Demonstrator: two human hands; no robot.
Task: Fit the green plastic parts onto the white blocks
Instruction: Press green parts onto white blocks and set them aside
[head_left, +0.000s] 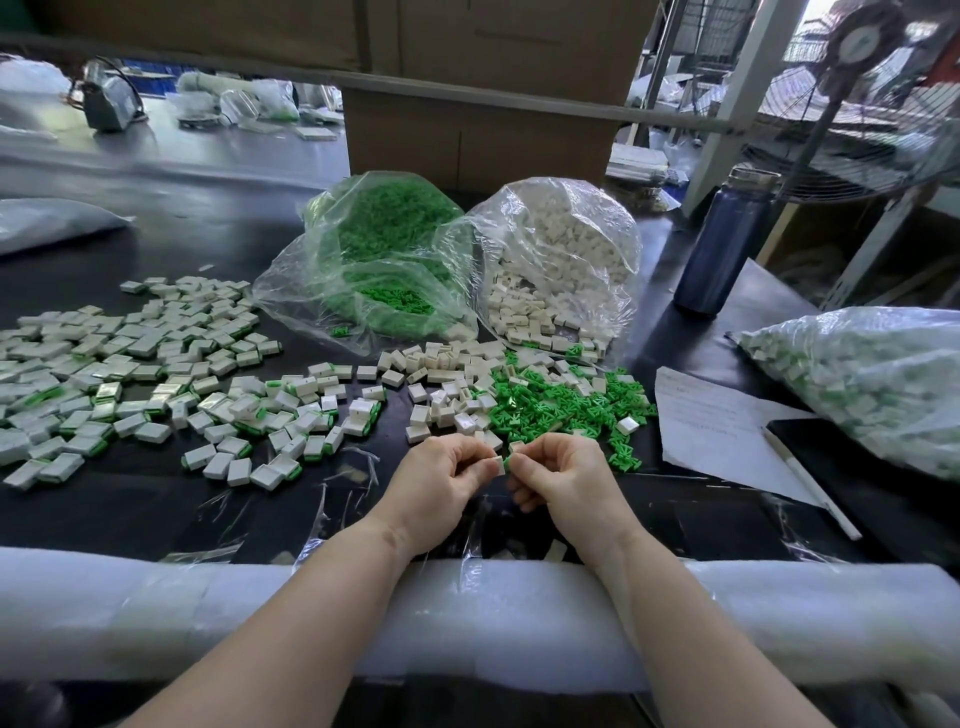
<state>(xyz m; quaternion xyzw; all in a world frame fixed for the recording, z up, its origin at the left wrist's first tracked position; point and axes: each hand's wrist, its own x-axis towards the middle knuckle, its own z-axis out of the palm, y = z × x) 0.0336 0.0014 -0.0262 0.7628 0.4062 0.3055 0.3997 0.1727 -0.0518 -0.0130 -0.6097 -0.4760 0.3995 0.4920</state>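
My left hand (444, 480) pinches a small white block (500, 464) just above the dark table, near its front edge. My right hand (558, 475) pinches a green plastic part (509, 461) against the block's right side. Loose green parts (550, 405) lie in a heap just beyond my right hand, mixed with bare white blocks (447, 374). A wide spread of white blocks with green parts fitted (156, 374) covers the table's left half.
Two open clear bags stand at the back: one of green parts (379, 260), one of white blocks (561, 260). A blue bottle (722, 244), a sheet of paper (722, 426) with a pen (810, 483) and a filled bag (878, 384) lie right. White foam padding (208, 613) lines the front edge.
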